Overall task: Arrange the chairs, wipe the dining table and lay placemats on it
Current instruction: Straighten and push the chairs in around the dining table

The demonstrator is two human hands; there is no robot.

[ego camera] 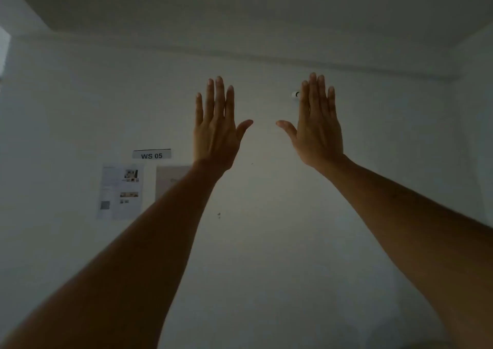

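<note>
Left hand (216, 132) and right hand (318, 132) raised side by side, apart, before a white wall (266, 228), fingers (219, 95) straight, holding nothing; "WS 05" label (151, 154) above posted sheets (120, 191) at left; chairs, counter, placemats outside view

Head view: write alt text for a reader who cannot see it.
Left hand and right hand are raised side by side, fingers straight, backs to the camera, holding nothing, before a dim white wall. A sign reading "WS 05" hangs above printed sheets.
</note>
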